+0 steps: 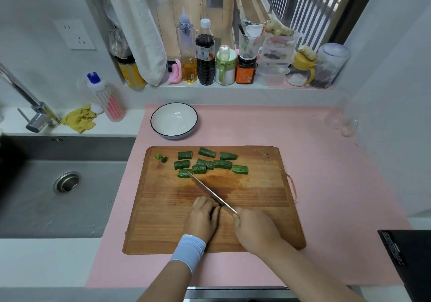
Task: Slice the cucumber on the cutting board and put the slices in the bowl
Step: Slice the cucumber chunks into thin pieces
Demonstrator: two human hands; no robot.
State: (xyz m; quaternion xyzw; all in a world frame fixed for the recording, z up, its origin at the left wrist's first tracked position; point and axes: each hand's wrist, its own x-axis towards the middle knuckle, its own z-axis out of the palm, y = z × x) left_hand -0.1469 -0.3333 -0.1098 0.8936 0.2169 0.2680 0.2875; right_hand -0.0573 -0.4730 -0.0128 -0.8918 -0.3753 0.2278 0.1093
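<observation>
On the far half of the cutting board (pixel 256 196), about ten short green cucumber pieces (pixel 205 164) lie in a loose cluster, some touching; two small end bits (pixel 161 157) sit apart near the board's far left corner. The knife (pixel 210 191) lies slantwise across the board's middle, its tip touching the nearest piece of the cluster; the right hand (pixel 254 229) grips the handle, fingers wrapped round it and hiding it. The left hand (pixel 203 217) rests just left of the blade with fingers curled downward against it; a dark shape shows beneath the fingertips, but whether they grasp anything cannot be told; a pale blue wristband (pixel 189 250) circles that wrist. The bowl (pixel 173 119), white with a dark rim, stands beyond the board's far left edge, no slices in it. Board and bowl rest on a pink mat (pixel 314 173) covering the bench; a steel sink (pixel 46 208) with its tap (pixel 35 112) lies to the left; a yellow cloth (pixel 79 118) sits behind the sink; bottles and jars (pixel 205 52) line the windowsill.
</observation>
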